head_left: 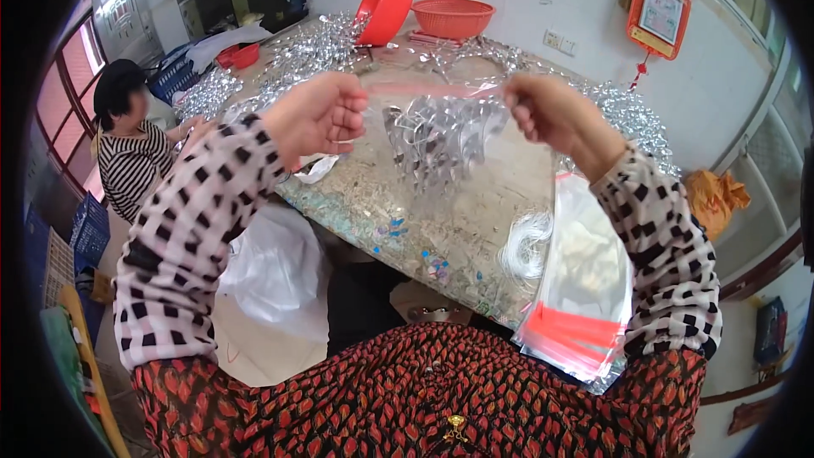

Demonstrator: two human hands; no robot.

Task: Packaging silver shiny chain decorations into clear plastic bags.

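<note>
A clear plastic bag [448, 171] with a reddish strip along its top hangs over the table. Shiny silver foil pieces [432, 131] and some white string show inside it. My left hand [326, 114] pinches the bag's upper left corner, fingers curled. At the opposite upper corner, my right hand [543, 110] is closed on the bag too. Below my right forearm lies a stack of flat clear bags [585, 246] with red bands at the near end. Beside that stack sits a coil of white string [526, 248].
Silver foil heaps [318, 55] cover the worn table's [356, 212] far and right sides. A tipped red basin [386, 7] and a red basket [454, 19] stand at the back. Another person [131, 148] sits at the left. A white sack [275, 263] is below the table's left edge.
</note>
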